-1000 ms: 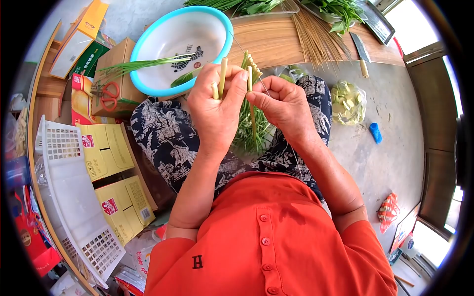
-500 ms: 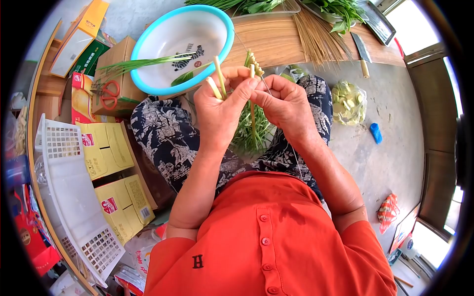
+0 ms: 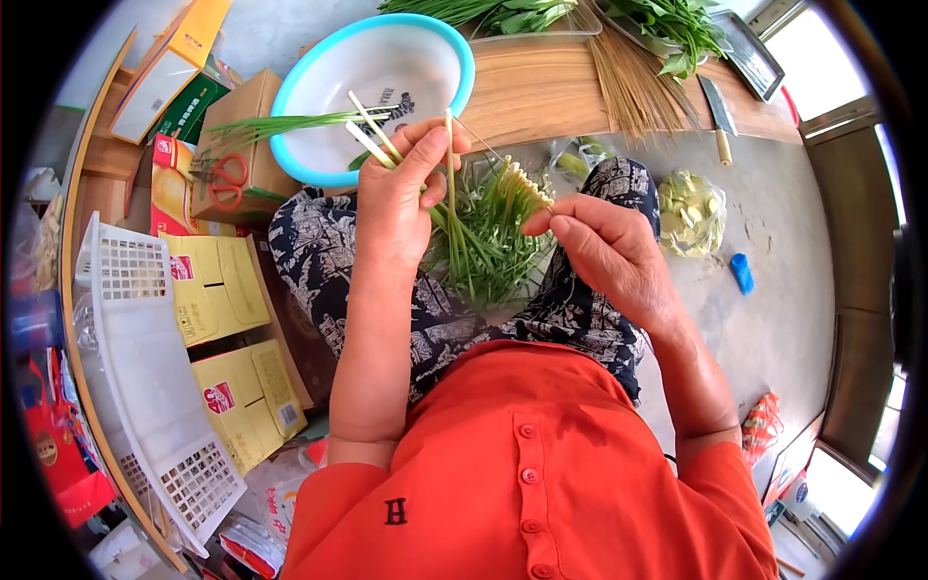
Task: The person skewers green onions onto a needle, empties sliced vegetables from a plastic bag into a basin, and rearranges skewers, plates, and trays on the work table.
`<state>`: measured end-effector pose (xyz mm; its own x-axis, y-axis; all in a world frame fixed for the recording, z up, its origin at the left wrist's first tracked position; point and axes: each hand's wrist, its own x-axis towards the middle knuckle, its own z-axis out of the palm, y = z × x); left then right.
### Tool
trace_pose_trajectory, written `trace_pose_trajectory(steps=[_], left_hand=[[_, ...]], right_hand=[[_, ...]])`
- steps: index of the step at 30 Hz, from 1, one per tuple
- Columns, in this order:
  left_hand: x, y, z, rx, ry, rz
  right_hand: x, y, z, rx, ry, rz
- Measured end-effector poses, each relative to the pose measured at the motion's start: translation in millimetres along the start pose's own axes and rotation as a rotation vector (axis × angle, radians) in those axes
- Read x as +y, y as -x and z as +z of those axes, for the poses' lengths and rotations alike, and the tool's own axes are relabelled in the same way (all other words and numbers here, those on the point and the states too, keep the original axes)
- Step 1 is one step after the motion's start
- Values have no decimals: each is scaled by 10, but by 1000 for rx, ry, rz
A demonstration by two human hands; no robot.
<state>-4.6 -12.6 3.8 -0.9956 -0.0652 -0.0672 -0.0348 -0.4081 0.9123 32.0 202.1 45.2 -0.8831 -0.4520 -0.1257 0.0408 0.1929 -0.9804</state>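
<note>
My left hand (image 3: 398, 198) is closed round a few pale-ended chive stalks (image 3: 372, 130), their green parts hanging down to the right. My right hand (image 3: 623, 251) pinches the lower end of a thin skewer (image 3: 476, 131), which slants up to the left with its tip near my left fingers. A row of chives (image 3: 522, 184) is threaded side by side on the skewer close to my right fingertips. Their green leaves (image 3: 483, 256) hang in a bushy mass between my knees. Behind my left hand is a white basin (image 3: 372, 29) with a blue rim; long chives (image 3: 290, 124) lie across its edge.
A wooden board (image 3: 532, 87) holds thin bamboo skewers (image 3: 638, 82), a knife (image 3: 717, 111) and trays of greens (image 3: 667, 29). Red scissors (image 3: 229, 182) are by a cardboard box (image 3: 251, 126) on the left. A bag of pale slices (image 3: 691, 213) sits on the floor at right.
My hands were together at the skewer and have parted. My right hand moved right and down with the skewered chives, while my left moved slightly left with the loose stalks.
</note>
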Motion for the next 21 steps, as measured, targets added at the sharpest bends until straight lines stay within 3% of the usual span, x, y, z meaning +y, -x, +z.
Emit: trace_pose_trajectory(steps=[5,11,21], left_hand=[[-49,-132,-147,-56,103,-4],[3,-219,-207,33,200,14],[60,-223,-15,18,254,16]], right_hand=[[77,1,-13,35,-134,58],[215,-121,-9,118,-151,45],[252,-398,254,16,-333,113]])
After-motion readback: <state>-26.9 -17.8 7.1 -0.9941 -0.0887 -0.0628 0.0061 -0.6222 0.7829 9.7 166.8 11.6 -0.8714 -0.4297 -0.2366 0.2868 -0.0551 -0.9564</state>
